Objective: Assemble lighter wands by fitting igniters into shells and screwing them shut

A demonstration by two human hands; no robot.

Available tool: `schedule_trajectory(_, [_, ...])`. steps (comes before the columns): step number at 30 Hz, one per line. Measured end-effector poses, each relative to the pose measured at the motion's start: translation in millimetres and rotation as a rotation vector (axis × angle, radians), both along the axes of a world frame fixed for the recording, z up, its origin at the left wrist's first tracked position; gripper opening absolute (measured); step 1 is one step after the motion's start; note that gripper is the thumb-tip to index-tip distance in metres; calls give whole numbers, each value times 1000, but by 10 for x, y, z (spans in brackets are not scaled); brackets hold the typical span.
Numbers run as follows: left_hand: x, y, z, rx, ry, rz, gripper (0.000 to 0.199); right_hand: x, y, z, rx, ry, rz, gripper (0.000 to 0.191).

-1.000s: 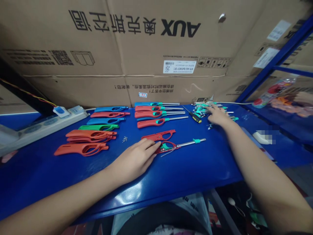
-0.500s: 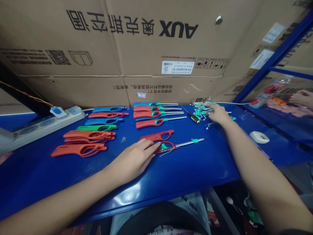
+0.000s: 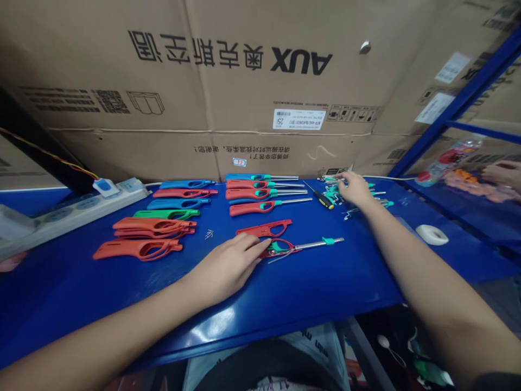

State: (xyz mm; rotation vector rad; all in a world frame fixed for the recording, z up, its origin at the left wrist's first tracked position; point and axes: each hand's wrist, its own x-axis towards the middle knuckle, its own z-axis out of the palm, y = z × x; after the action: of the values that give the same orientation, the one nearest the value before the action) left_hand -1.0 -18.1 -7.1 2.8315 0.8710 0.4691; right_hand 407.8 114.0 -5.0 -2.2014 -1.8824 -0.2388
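Note:
An opened red lighter with a metal tube and teal parts lies on the blue table. My left hand is closed on its handle end. Just behind it is a loose red half shell. My right hand reaches into a pile of teal and metal parts at the back right; its fingers are bent together, and whatever they grip is hidden. A yellow and black screwdriver lies left of the pile. Several lighters with metal tubes are lined up behind the shell.
Several blue, red, green and orange handles lie at the left, with small screws beside them. A power strip is farther left. A white ring-shaped object, a bottle and another person's hand are at the right.
My right hand has shifted slightly left and back over the parts pile. My left hand stays on the opened lighter. The camera view has shifted a little.

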Motion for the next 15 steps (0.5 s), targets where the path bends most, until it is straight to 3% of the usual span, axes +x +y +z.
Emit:
schedule_trajectory(8, [-25, 8, -20, -14, -43, 5, 41, -56, 395, 125, -185, -83, -30, 31])
schedule_trajectory(15, [-23, 12, 9, -37, -101, -21, 39, -157, 351, 330, -191, -187, 119, 25])
